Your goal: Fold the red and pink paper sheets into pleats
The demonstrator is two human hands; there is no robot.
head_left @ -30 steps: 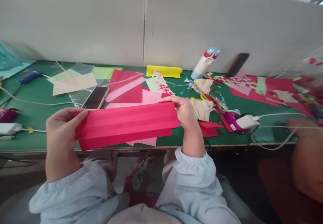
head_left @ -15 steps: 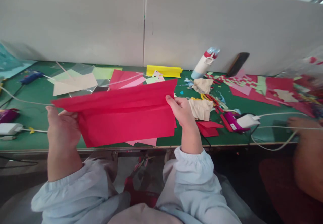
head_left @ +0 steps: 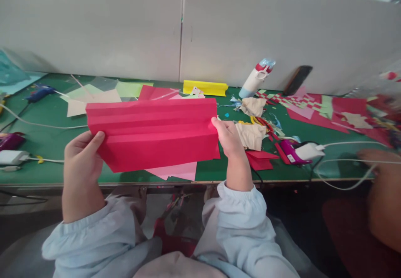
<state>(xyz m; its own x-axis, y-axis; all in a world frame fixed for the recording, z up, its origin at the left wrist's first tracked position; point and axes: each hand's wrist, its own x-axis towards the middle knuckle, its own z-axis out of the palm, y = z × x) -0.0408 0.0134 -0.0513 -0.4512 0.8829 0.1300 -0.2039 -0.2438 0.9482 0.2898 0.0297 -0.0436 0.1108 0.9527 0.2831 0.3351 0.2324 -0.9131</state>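
A red sheet of paper with several lengthwise fold lines is held up above the green table's front edge. My left hand grips its left end, thumb on the front face and fingers behind. At the right end my right hand pinches the sheet, thumb on top. Pink paper lies partly covered below the sheet. Just right of my right hand are cream cloth pieces and a folded red paper.
On the green table stand a white bottle and a folded yellow paper. A blue glue gun lies at left. White cables run from both chargers. At right is another person's arm.
My left hand has closed its thumb onto the red sheet. The sheet's left end has moved right and straightened, and its fold lines now show more clearly.
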